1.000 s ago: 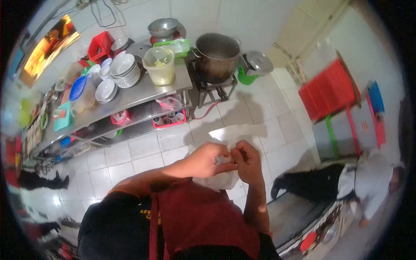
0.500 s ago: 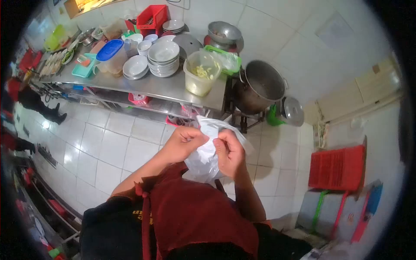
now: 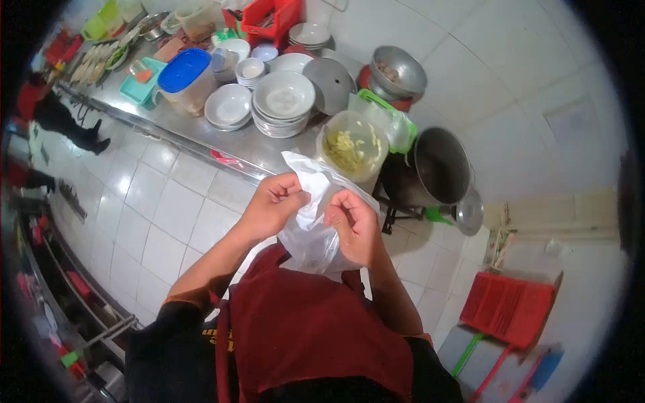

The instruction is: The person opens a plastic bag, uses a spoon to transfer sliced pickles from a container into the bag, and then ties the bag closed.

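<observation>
Here, left hand (image 3: 274, 207) and right hand (image 3: 354, 227), fingers pinching a thin white bag (image 3: 309, 238), tub (image 3: 363, 173) of yellow bits (image 3: 341, 149) just beyond.

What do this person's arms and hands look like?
The left hand and right hand are bare, without gloves. Short black sleeves with orange edges leave the forearms uncovered. A dark red apron covers part of the black shirt, which has yellow lettering.

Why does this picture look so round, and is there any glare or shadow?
Head view: black corners and a rounded outline suggest a wide-angle lens; head view: glare whitens floor tiles at left; head view: shadow dulls the floor beyond the right hand.
</observation>
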Demonstrator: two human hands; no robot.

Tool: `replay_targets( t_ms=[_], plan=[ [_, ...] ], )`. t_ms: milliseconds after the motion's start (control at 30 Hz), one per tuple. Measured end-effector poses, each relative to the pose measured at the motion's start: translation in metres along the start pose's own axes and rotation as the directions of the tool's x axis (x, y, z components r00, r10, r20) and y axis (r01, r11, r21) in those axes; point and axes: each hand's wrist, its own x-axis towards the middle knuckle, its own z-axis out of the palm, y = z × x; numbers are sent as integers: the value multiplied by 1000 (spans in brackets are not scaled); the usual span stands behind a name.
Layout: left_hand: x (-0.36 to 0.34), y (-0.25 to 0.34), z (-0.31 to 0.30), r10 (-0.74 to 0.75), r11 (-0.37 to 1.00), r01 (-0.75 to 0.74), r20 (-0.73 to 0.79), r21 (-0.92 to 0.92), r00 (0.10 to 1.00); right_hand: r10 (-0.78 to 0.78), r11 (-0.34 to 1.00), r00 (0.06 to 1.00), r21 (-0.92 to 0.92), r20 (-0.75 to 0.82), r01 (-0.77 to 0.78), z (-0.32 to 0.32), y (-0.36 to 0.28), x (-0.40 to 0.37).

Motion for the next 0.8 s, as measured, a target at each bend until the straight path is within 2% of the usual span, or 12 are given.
replay_targets(
  t_ms=[133,167,233,267,300,400,467,567,667,733,767,800],
  plan=[
    [11,13,-5,-76,983,94,-116,159,990,34,997,988,-71,152,-24,-24,15,35],
    [17,-11,-5,189,976,-176,-98,124,977,112,993,982,-59,151,-104,-23,12,42],
    [19,-10,7,208,974,-194,-121,119,971,101,993,972,36,213,-112,-28,27,45],
    [21,-17,1,147,968,-130,-68,214,987,89,967,956,-253,279,-16,-38,21,56],
    [22,-12,2,268,901,-224,-72,373,961,19,932,962,-353,271,82,-38,15,61],
    [22,11,1,215,828,-118,-115,548,970,-306,870,901,-295,307,396,-30,9,95],
    [28,4,3,298,840,-174,-168,514,940,-312,666,766,-445,561,598,-55,36,116],
    [18,15,5,258,778,-57,-235,626,937,-379,556,666,-418,642,719,-55,47,149],
    [16,14,13,240,857,-28,-352,515,905,-236,557,720,-516,652,650,-61,37,155],
    [14,22,21,142,932,13,-397,362,907,-204,902,931,-312,301,299,-48,23,150],
    [11,27,22,205,894,-43,-324,445,923,-122,993,993,0,-6,122,-27,42,156],
    [8,36,18,256,845,-102,-230,525,939,111,991,992,69,53,-114,-45,47,162]
  ],
)
